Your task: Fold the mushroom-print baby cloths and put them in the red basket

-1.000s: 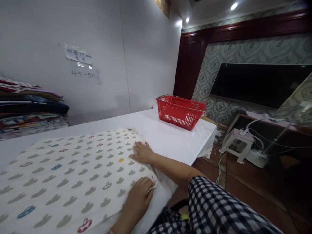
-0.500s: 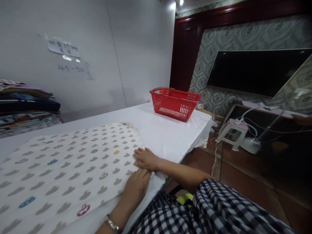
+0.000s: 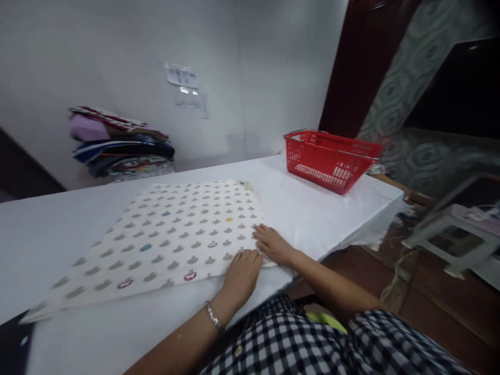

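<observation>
A cream cloth (image 3: 183, 229) printed with grey shapes and a few coloured ones lies spread on the white-covered table (image 3: 304, 219). My right hand (image 3: 274, 246) rests on its right edge near the front corner, fingers stretched out over the fabric. Just left of it, my left hand (image 3: 242, 272) lies palm down at the cloth's front edge, its fingers extended. A silver bracelet (image 3: 212, 315) circles my left wrist. The two hands are close together. The cloth's far right corner looks slightly rumpled.
A red plastic basket (image 3: 332, 164) stands at the right end of the table. Folded fabrics (image 3: 125, 143) are stacked at the back left against the grey wall (image 3: 211, 41). On the floor at the right is a white stool (image 3: 457, 234).
My view has turned left, so the basket and cloth appear further right and the whole fabric stack shows. Both hands still rest on the cloth's front right area.
</observation>
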Demonstrator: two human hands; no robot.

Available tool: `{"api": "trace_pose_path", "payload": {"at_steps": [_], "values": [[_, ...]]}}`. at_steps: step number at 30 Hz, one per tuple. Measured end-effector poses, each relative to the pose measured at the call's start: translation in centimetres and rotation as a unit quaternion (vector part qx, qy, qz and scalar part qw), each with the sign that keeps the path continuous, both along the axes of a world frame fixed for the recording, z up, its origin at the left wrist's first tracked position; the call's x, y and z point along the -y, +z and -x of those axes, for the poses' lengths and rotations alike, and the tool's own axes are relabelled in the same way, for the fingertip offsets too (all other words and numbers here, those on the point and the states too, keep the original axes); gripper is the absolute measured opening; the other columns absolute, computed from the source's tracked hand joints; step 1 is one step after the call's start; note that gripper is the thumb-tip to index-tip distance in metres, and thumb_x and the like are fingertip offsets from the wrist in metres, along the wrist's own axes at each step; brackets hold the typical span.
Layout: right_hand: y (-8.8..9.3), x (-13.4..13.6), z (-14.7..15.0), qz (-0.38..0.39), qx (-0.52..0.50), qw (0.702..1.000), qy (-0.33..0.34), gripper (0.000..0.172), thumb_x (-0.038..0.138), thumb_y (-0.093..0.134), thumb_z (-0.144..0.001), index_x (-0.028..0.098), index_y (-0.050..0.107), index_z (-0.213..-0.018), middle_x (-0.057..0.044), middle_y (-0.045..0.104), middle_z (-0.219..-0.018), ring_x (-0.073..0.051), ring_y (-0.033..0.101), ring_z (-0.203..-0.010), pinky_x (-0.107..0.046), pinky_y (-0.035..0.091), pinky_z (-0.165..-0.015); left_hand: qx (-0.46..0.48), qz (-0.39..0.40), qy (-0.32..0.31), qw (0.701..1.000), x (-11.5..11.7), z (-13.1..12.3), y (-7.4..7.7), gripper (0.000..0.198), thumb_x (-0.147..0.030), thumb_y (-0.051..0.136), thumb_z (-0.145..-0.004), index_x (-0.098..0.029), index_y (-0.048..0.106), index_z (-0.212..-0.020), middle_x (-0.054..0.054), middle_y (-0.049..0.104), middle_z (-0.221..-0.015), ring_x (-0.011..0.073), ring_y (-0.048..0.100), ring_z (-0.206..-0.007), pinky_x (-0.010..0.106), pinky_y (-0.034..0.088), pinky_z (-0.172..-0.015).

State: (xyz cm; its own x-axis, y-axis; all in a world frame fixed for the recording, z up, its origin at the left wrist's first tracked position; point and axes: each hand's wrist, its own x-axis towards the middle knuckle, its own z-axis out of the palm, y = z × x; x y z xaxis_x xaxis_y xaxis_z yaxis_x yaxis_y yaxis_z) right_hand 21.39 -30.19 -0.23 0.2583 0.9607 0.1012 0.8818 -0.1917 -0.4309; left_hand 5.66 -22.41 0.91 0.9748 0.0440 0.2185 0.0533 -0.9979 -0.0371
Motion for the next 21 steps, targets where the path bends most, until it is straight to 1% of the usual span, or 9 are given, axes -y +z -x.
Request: {"api": "trace_pose_path", "payload": {"at_steps": [2, 8, 11, 14, 18, 21], "values": [[-0.2, 0.2, 0.0, 0.003, -0.01, 1.0, -0.002, 0.044, 0.027, 0.036, -0.092, 0.019, 0.042, -0.134, -0.01, 0.028, -0.148, -0.024, 0.017, -0.138, -0.048, 0.02, -0.109, 0.0, 0.005, 0.013, 1.0, 0.1, 0.1, -0.1, 0.022, -0.006, 0.042, -0.083, -0.016, 0.058, -0.095, 0.005, 0.059, -0.094, 0.0224, 0.051, -0.089, 0.037, 0.043, -0.078], [-0.3, 1.6, 0.0, 0.018, -0.016, 1.0, 0.003, 0.048, 0.03, 0.033, -0.092, 0.019, 0.035, -0.139, -0.009, 0.029, -0.147, -0.021, 0.018, -0.138, -0.047, 0.017, -0.11, 0.027, 0.01, 0.025, 0.999, 0.7, -0.7, -1.1, 0.026, -0.01, 0.04, -0.087, -0.013, 0.053, -0.11, 0.007, 0.058, -0.102, 0.0216, 0.051, -0.095, 0.038, 0.043, -0.083], [-0.5, 2.5, -0.1, 0.016, -0.017, 1.0, 0.009, 0.05, 0.034, 0.032, -0.093, 0.021, 0.032, -0.141, -0.007, 0.026, -0.148, -0.021, 0.018, -0.138, -0.048, 0.017, -0.11, 0.03, 0.01, 0.024, 0.999, 0.9, -0.8, -1.7, 0.025, -0.011, 0.04, -0.088, -0.012, 0.054, -0.109, 0.008, 0.058, -0.106, 0.0217, 0.05, -0.1, 0.036, 0.042, -0.086], [-1.1, 3.2, -0.2, 0.006, -0.033, 0.999, 0.013, 0.051, 0.038, 0.033, -0.093, 0.022, 0.033, -0.141, -0.007, 0.027, -0.148, -0.021, 0.02, -0.138, -0.048, 0.017, -0.111, 0.035, 0.01, 0.013, 0.999, 0.9, -0.6, -2.1, 0.025, -0.011, 0.04, -0.088, -0.013, 0.054, -0.109, 0.008, 0.058, -0.109, 0.021, 0.05, -0.102, 0.035, 0.042, -0.086], [-1.6, 3.0, -0.6, -0.046, -0.086, 0.995, 0.004, 0.05, 0.04, 0.035, -0.091, 0.021, 0.041, -0.137, -0.007, 0.036, -0.144, -0.021, 0.029, -0.134, -0.045, 0.023, -0.11, 0.029, 0.024, 0.008, 0.999, 0.9, -0.5, -2.0, 0.02, -0.014, 0.043, -0.088, -0.016, 0.054, -0.105, 0.006, 0.058, -0.105, 0.0204, 0.051, -0.099, 0.035, 0.043, -0.085], [-0.8, 1.2, -2.1, -0.1, -0.114, 0.987, -0.045, 0.048, 0.039, 0.042, -0.087, 0.019, 0.051, -0.129, -0.008, 0.047, -0.136, -0.022, 0.041, -0.127, -0.043, 0.029, -0.108, 0.015, 0.035, 0.007, 0.999, 0.8, -0.6, -1.7, 0.016, -0.015, 0.045, -0.088, -0.016, 0.055, -0.101, 0.005, 0.059, -0.103, 0.0204, 0.051, -0.098, 0.035, 0.043, -0.083]]}}
